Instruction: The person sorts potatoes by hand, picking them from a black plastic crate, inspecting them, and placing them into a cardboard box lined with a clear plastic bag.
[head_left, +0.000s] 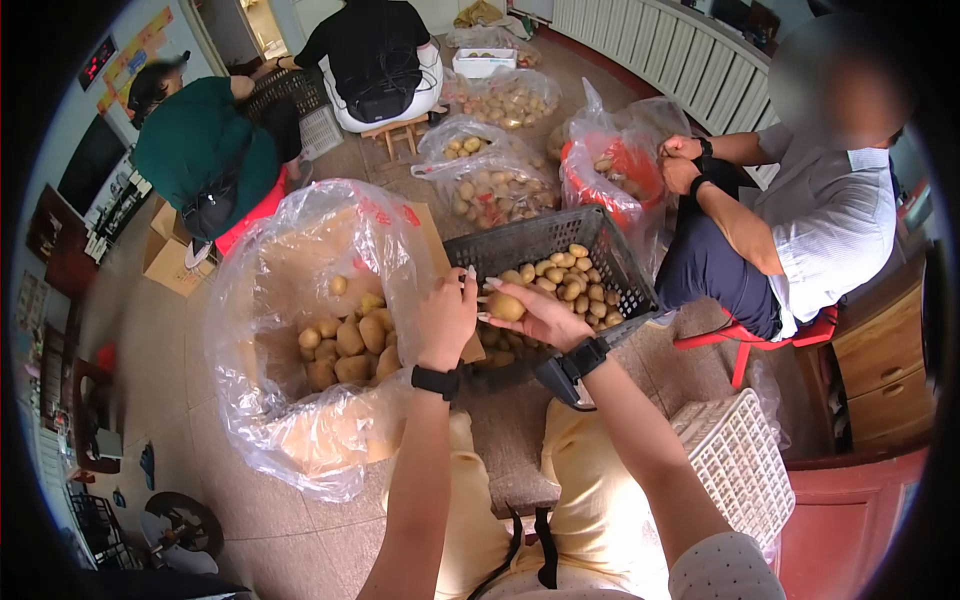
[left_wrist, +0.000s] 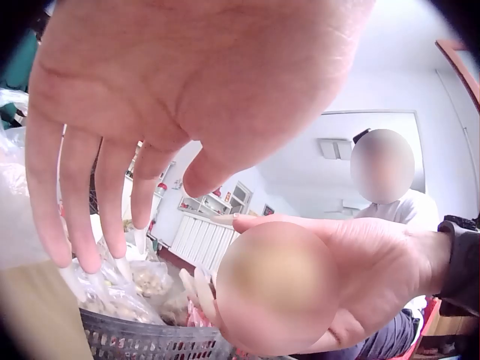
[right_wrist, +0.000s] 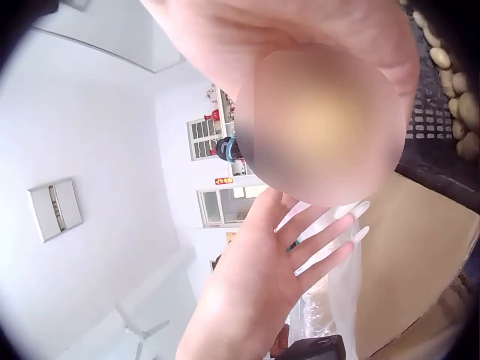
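Above the black crate's near side, the right hand (head_left: 545, 320) (left_wrist: 367, 259) (right_wrist: 337, 26) grips a yellow-brown potato (head_left: 506, 306), its palm turned up; the wrist views blur what it holds. Beside it, the left hand (head_left: 448, 318) (left_wrist: 172, 82) (right_wrist: 259, 274) has its fingers extended and holds nothing. Many potatoes (head_left: 572, 286) lie in the black crate (head_left: 628, 262) (left_wrist: 157, 341). To the left, larger potatoes (head_left: 350, 338) fill part of a cardboard box (head_left: 285, 270) lined with a clear plastic bag (head_left: 235, 375).
A white crate (head_left: 738, 460) stands at the right. Beyond the black crate are potato-filled plastic bags (head_left: 500, 195) and a red container (head_left: 612, 165). One seated person (head_left: 830, 215) is at the right; two others (head_left: 215, 150) (head_left: 370, 60) are farther back.
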